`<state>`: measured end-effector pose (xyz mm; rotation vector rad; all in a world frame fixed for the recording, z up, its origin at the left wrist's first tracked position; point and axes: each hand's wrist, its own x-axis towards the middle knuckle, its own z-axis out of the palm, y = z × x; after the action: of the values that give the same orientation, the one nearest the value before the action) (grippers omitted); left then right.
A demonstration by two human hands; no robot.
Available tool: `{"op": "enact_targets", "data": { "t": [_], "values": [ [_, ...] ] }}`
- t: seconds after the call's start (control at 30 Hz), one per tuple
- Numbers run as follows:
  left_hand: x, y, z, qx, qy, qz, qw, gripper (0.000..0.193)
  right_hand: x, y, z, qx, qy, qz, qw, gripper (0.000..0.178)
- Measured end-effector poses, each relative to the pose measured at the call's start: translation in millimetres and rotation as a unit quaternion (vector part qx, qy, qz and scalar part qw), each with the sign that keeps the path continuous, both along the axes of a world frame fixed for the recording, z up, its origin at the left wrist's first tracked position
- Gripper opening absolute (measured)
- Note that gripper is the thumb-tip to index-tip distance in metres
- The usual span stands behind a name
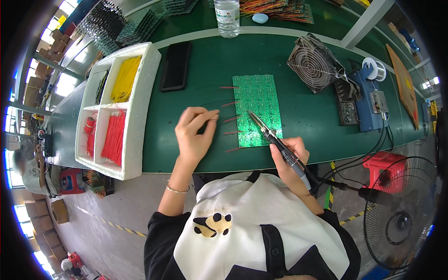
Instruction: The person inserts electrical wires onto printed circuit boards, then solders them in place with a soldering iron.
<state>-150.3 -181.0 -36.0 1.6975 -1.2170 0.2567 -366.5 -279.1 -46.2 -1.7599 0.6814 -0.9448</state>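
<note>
A green circuit board panel lies on the green table in front of me, with several short red wires sticking out past its left edge. My right hand is closed round a soldering iron, whose metal tip rests on or just over the left-middle part of the panel. To the left of the panel, my left hand pinches a thin dark wire between thumb and forefinger. That wire reaches toward the panel near the iron's tip; whether it touches is too fine to see.
A white foam box at left holds yellow wires, red wires and dark ones. Beside it lies a black phone. Behind stands a water bottle. At right are a small fan, a solder spool and a blue unit.
</note>
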Motion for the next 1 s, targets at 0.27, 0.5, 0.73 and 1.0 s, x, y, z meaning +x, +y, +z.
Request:
{"op": "enact_targets", "data": {
  "t": [0.27, 0.5, 0.73, 1.0],
  "values": [
    [-31, 24, 12, 0.127, 0.097, -0.004, 0.987, 0.019, 5, -2, 6, 0.065, -0.022, -0.020, 0.997, 0.020],
    [-36, 14, 2, 0.100, 0.103, -0.050, 0.988, 0.019, -16, -2, -7, 0.055, -0.037, -0.020, 0.998, 0.023],
    [-43, 5, 0, 0.119, 0.149, 0.003, 0.982, 0.007, -19, 3, 2, 0.117, -0.046, -0.028, 0.992, 0.022],
    [-45, 3, -8, 0.110, 0.160, 0.014, 0.981, 0.005, -17, 8, 0, 0.127, -0.027, 0.004, 0.991, 0.021]
  ]
}}
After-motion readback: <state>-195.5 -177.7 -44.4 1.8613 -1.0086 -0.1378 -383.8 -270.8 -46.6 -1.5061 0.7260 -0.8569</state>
